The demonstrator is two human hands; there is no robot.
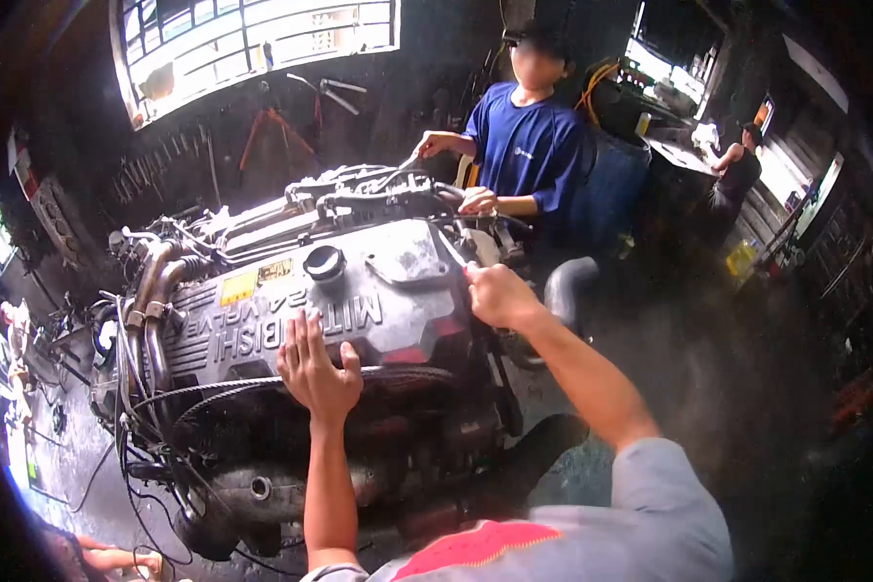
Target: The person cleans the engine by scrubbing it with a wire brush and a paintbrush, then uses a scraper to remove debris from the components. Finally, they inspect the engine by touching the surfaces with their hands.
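Pressing hand: left hand [315,373] lies open, fingers spread flat on the near edge of the valve cover [398,291], holding nothing.
Other hand: right hand [500,296] is curled shut at the cover's right edge; what it pinches cannot be told.
Cover's place: on top of the engine [252,485], centre of the scene, oil cap [324,262] on its far side.
Co-worker: person in a blue shirt [529,145] on the far side, both hands at the engine.

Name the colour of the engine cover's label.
Yellow: the label on the engine cover, best in the head view.
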